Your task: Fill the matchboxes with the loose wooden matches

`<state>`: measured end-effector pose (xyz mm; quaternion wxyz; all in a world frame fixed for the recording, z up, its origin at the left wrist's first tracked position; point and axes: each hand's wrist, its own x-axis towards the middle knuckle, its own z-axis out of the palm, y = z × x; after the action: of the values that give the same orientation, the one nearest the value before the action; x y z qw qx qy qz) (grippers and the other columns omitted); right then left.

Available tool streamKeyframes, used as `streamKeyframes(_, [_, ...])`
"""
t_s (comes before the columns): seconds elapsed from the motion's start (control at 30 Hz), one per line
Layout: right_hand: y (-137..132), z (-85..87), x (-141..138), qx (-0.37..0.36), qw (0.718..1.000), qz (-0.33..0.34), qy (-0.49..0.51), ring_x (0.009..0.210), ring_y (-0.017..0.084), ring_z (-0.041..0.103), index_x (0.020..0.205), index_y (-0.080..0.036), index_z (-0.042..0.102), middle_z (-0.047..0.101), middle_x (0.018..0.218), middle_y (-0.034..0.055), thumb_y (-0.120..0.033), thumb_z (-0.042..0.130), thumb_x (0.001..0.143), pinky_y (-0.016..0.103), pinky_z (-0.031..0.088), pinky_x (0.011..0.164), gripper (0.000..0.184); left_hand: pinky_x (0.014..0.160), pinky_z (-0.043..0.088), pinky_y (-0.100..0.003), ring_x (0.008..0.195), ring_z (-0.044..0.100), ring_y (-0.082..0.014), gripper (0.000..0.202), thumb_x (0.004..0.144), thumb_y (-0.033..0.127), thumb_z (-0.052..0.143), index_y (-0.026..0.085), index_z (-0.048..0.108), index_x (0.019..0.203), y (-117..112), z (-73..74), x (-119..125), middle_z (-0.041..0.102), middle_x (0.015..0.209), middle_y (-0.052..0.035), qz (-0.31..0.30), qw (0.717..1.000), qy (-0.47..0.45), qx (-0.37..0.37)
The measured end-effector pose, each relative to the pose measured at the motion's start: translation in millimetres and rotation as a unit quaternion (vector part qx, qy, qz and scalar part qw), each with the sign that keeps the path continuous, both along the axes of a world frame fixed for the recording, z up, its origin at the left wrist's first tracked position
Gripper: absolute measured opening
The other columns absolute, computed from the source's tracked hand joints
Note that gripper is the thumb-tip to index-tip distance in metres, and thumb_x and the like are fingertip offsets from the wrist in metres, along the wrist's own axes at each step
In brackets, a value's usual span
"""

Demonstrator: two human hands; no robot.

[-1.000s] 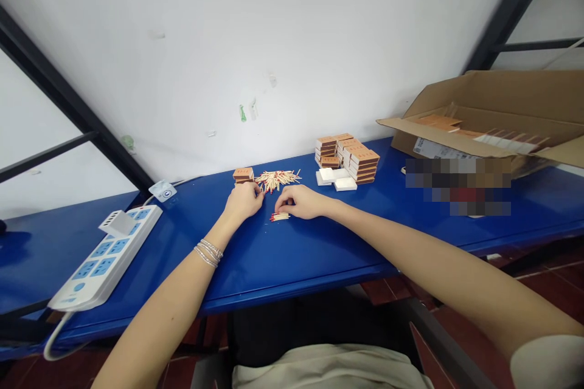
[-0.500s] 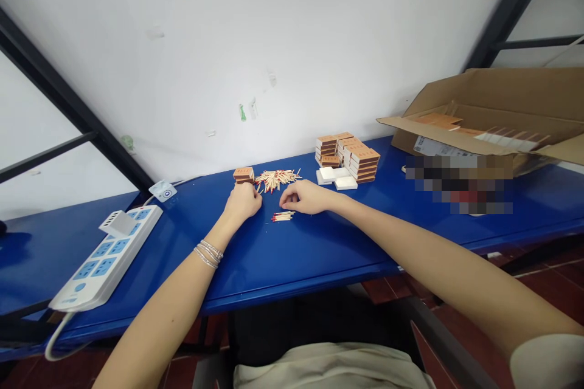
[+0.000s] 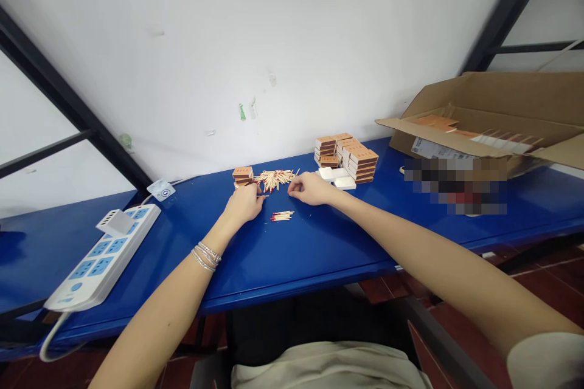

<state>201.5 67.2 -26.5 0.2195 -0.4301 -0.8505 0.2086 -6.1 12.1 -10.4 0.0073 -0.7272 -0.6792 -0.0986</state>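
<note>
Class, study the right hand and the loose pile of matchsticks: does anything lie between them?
Nothing visible does. The right hand sits just right of the pile of matchsticks, with only bare blue table between them. The small bundle of matches lies nearer the camera, off that line.
</note>
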Motion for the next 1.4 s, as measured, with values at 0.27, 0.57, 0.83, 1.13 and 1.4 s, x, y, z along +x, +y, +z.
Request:
streamKeyframes(0.27, [-1.6,-3.5,-3.2,0.024,1.0,-0.012,-0.016,0.069,0.014,0.061,0.086,-0.019,0.074,0.071,0.076,0.0013,-0.02,0.063,0.078,0.023,0.043,0.067,0.014,0.062,0.042,-0.028,0.069,0.061,-0.0183,0.015,0.089,0.026,0.05,0.016,0.061,0.088,-4.3,2.9,-0.3,0.067,0.077,-0.0069,-0.106,0.992,-0.054,-0.039])
streamKeyframes(0.57, [-10.8,-11.7,-20.9,0.152,0.982,0.004,-0.115,0.104,0.025,0.057,0.126,-0.026,0.062,0.058,0.115,0.0136,-0.03,0.045,0.094,0.036,0.042,0.087,0.037,0.052,0.033,-0.025,0.05,0.046,-0.0114,0.025,0.088,0.038,0.049,0.017,0.062,0.089,-1.4,-6.5,-1.5,0.053,0.056,0.0038,-0.184,0.967,-0.168,-0.046])
streamKeyframes(0.83, [-7.3,-6.4,-17.2,0.155,0.983,-0.005,-0.097,0.099,0.023,0.062,0.102,-0.021,0.074,0.068,0.106,0.0091,-0.033,0.053,0.09,0.032,0.044,0.085,0.027,0.055,0.037,-0.026,0.052,0.051,-0.013,0.02,0.084,0.034,0.054,0.018,0.06,0.094,4.6,-12.6,-6.8,0.057,0.058,0.0037,-0.153,0.975,-0.161,-0.023])
streamKeyframes(1.13, [-0.9,-12.3,-20.2,0.121,0.988,-0.083,-0.056,0.092,0.022,0.066,0.103,-0.02,0.067,0.073,0.097,0.0071,-0.014,0.047,0.087,0.029,0.045,0.08,0.026,0.056,0.038,-0.027,0.054,0.053,-0.0143,0.019,0.082,0.034,0.056,0.018,0.061,0.091,4.6,-9.4,-4.8,0.06,0.059,0.002,-0.107,0.981,-0.158,-0.028])
streamKeyframes(1.4, [-8.9,-6.6,-20.5,0.134,0.982,-0.107,-0.078,0.104,0.028,0.06,0.122,-0.007,0.055,0.067,0.114,0.0185,-0.011,0.046,0.086,0.033,0.044,0.086,0.038,0.057,0.039,-0.027,0.055,0.055,-0.0147,0.016,0.082,0.031,0.056,0.018,0.061,0.09,3.2,-7.4,-3.3,0.061,0.059,0.0016,-0.099,0.983,-0.153,-0.028])
